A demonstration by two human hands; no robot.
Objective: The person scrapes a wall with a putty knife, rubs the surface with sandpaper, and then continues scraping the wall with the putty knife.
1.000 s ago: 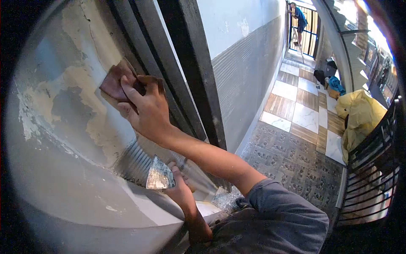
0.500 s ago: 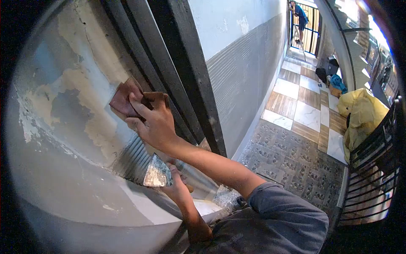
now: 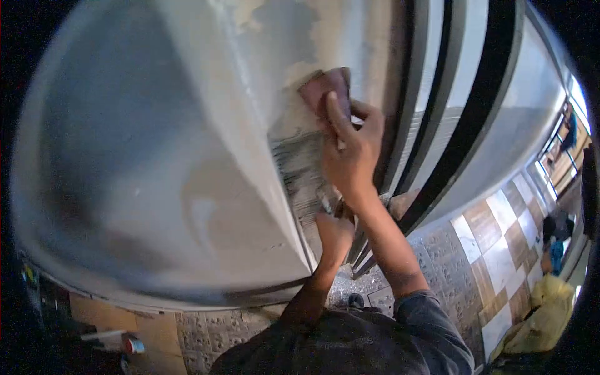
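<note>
A folded reddish-brown piece of sandpaper point(image 3: 325, 94) is pinched in my right hand point(image 3: 355, 150), fingers and thumb closed on it. It lies against the patchy wall point(image 3: 284, 37), beside the dark metal bars. Lower down, my left hand point(image 3: 335, 236) is closed around a putty knife point(image 3: 326, 201). Its blade is blurred and mostly hidden now, near the ridged grey patch point(image 3: 297, 165) on the wall.
Dark vertical bars point(image 3: 431, 94) stand just right of my right hand. A wall corner edge point(image 3: 250, 144) runs down on the left. Checkered tiles point(image 3: 500, 250) cover the floor at right, with a yellow cloth point(image 3: 537, 319) beside them. Another person point(image 3: 569, 128) is far off by a gate.
My view has swung left, so hands and bars appear further right. The sandpaper stays in my right hand. My left hand has turned, and the putty knife blade, plain before, is barely visible.
</note>
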